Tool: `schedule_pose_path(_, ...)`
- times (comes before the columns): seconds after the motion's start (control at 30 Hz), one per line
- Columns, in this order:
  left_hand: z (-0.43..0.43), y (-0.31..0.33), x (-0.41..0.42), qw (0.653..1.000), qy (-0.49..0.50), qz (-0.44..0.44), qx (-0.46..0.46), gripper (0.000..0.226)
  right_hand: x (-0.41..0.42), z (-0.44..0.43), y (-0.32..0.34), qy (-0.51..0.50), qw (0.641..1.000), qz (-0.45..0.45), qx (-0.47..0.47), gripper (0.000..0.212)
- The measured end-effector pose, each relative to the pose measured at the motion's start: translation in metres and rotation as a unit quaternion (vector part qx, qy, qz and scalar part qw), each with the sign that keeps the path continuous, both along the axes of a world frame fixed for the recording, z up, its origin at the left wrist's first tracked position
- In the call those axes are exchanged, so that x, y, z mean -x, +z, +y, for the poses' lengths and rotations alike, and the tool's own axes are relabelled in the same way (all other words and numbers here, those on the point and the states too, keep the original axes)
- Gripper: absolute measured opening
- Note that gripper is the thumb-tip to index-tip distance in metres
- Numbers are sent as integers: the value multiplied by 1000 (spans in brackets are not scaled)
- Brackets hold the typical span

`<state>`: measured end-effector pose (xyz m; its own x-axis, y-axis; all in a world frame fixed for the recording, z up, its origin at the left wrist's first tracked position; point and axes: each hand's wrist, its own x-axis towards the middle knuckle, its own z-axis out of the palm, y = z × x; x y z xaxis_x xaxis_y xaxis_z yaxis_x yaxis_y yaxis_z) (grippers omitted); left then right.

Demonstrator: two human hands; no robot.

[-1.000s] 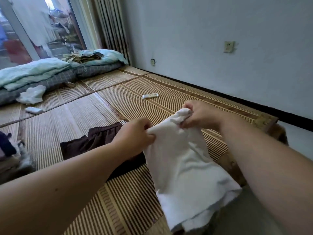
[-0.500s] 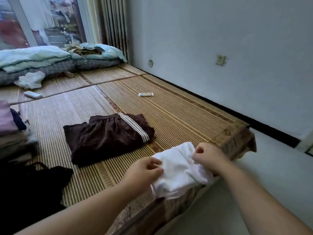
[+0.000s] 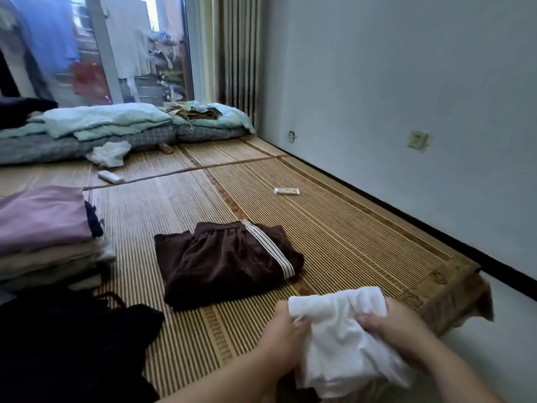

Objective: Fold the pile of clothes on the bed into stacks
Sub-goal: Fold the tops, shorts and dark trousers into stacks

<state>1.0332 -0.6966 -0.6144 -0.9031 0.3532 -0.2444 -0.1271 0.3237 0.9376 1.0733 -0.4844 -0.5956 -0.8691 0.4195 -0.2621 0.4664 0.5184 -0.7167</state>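
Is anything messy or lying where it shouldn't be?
Yes. A crumpled white cloth lies unfolded by the bedding, far from the folded stack. A small white packet sits alone on the mat. The left hand and right hand grip a white garment.

Dim, soft daylight from the window [image 3: 136, 53] at far left, blurred there; lines bow toward the edges

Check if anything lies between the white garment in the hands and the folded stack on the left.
Yes. The folded brown garment lies on the mat between the white garment, held by the left hand and right hand, and the folded stack. A black heap sits just in front of that stack.
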Motion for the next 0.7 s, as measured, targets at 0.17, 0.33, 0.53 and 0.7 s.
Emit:
schedule_pose_path(0.17,-40,33,38,986,106,52,-120,19,35,-22,38,35,995,82,51,17)
schedule_pose_path(0.33,-109,79,115,968,187,128,-106,41,133,-85,72,84,980,141,116,18)
schedule_pose_path(0.53,-150,58,187,985,164,43,14,97,232,-144,37,109,990,90,24,49)
schedule_pose_path(0.7,-148,16,207,958,28,57,280,95,260,-145,5,128,986,18,-102,62)
